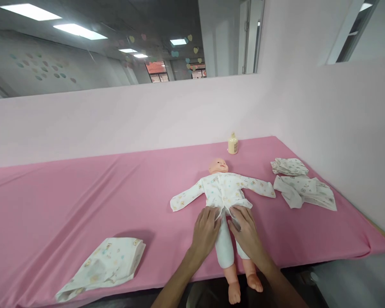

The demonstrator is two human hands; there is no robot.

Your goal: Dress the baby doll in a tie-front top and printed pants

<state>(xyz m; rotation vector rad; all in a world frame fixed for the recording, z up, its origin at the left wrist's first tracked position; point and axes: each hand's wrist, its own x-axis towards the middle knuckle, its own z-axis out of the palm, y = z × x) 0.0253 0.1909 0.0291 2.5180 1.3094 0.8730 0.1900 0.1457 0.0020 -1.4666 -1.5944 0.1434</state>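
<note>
pink cloth (93,205) is spread beneath a clothed doll (223,237), laid on its back with its feet past the near edge. its patterned shirt (223,189) is placed just beyond the left hand (207,230) and right hand (245,230), its hem lying at the fingertips. at the shirt's front, one white tie (225,209) is pinched in each grip.

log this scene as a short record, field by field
surface: pink sheet
doll: on its back, bare feet at the near edge
top: white, printed, long sleeves spread
left hand, right hand: at the top's hem, each on white ties
beyond doll: pale yellow bottle
picture right: two folded printed cloths
picture left: one folded printed cloth
</note>
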